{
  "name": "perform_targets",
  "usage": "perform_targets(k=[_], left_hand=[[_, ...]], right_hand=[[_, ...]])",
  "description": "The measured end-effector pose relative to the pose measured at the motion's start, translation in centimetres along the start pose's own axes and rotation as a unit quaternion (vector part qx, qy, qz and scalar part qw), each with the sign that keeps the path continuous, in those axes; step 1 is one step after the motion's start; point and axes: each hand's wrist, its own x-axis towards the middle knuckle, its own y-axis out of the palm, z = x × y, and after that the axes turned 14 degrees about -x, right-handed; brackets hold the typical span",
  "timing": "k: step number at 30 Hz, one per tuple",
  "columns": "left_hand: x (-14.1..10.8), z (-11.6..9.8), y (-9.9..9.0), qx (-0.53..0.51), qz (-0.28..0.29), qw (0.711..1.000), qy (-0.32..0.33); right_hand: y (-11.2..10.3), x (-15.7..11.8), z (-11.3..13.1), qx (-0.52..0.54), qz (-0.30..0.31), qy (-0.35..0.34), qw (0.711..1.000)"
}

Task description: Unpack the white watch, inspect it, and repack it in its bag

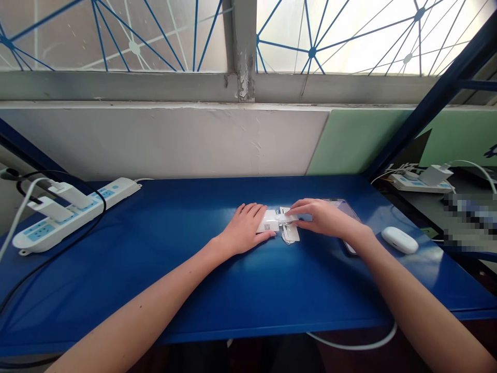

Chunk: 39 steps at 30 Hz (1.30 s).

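Observation:
Near the middle of the blue desk (217, 305), my left hand (245, 228) is closed over a small white box (268, 221) with a printed code on it, its thumb along the near edge. At the box's right end, my right hand (321, 216) pinches a thin, clear or whitish strip that reaches the box. Under that strip lies a white card (292, 233) with a thin white looped piece beside it. A phone (351, 247) lies flat, partly hidden by my right hand and wrist. What exactly the strip is cannot be made out.
A white power strip (116, 189) with plugged-in chargers and a black cable (83, 234) is at the left. A white oval case (399, 240) sits right of my right forearm. Behind the desk are a wall and windows; another power strip (421, 184) is at the far right.

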Motion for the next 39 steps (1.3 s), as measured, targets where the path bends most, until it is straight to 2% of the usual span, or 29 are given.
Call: perform_targets(k=[6, 13, 17, 28, 31, 39], left_hand=[[-0.1, 0.0, 0.0, 0.002, -0.003, 1.0, -0.001], [-0.1, -0.2, -0.2, 0.003, 0.006, 1.0, -0.007], [-0.1, -0.2, -0.1, 0.003, 0.002, 1.0, -0.003], [-0.1, 0.0, 0.1, 0.027, -0.007, 1.0, 0.011], [-0.1, -0.1, 0.1, 0.026, -0.01, 1.0, 0.012], [-0.1, 0.0, 0.1, 0.029, -0.016, 0.999, 0.015]], right_hand=[[1.4, 0.6, 1.1, 0.003, -0.021, -0.012, 1.0], [0.7, 0.5, 0.6, -0.037, -0.046, 0.016, 0.998], [0.8, 0.5, 0.3, -0.051, -0.048, 0.004, 0.998], [3.5, 1.1, 1.4, -0.072, -0.105, -0.018, 0.992], [3.4, 1.1, 1.5, -0.063, -0.103, -0.014, 0.993], [2.3, 0.7, 1.4, 0.014, -0.042, -0.038, 0.998]])
